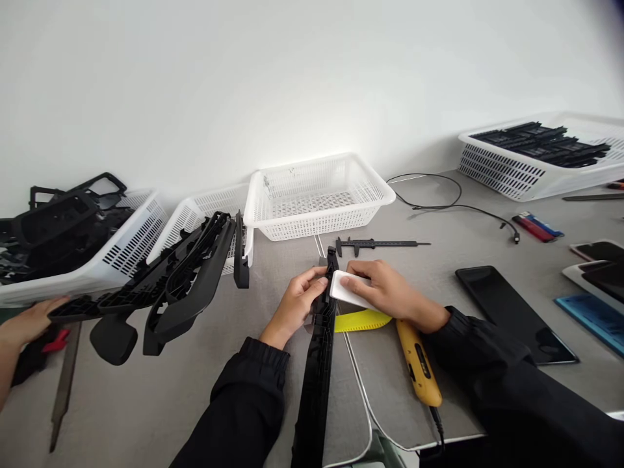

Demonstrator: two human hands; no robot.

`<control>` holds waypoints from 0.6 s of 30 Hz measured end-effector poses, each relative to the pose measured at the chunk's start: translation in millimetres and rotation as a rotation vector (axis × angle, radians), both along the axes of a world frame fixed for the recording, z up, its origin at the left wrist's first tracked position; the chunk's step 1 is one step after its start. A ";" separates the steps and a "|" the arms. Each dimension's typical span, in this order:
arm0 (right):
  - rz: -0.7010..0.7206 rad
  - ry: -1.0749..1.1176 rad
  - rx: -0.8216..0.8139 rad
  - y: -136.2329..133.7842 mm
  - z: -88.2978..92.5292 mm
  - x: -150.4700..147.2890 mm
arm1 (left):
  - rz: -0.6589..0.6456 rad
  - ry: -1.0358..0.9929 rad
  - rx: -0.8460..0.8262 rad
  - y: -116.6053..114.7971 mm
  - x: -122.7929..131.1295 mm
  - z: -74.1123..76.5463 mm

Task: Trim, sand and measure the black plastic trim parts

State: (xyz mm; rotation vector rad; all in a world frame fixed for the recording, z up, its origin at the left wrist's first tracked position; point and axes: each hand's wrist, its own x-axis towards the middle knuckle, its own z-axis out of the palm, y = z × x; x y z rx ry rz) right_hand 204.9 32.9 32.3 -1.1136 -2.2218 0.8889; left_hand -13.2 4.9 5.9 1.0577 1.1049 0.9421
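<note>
A long black plastic trim strip (319,364) runs from the lower middle up between my hands, its ribbed inner side showing. My left hand (298,300) grips its upper part from the left, thumb on the strip. In my right hand (387,289) is a white flat block (348,290) with rounded corners, its left end against the strip's upper part. Under that hand lies a yellow curved piece with a toothed edge (363,320). A yellow corded hand tool (420,364) rests just below my right wrist, its front end partly hidden.
A white basket (316,227) stands ahead, with a black caliper (380,244) before it. Baskets of black parts (541,143) flank it. At left, another person's hand (29,318) is beside black trim parts (195,286). A dark phone (517,315) lies right.
</note>
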 end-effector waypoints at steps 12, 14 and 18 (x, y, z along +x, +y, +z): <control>-0.006 -0.017 -0.013 -0.2 3.0 0.6 | 0.047 0.006 0.016 0.3 1.0 -1.5; 0.029 -0.016 -0.025 -0.9 2.7 -0.4 | 0.052 0.001 0.017 0.0 1.1 -0.8; 0.137 -0.012 -0.054 -2.5 1.6 -2.3 | 0.059 0.010 0.017 -0.4 1.0 0.6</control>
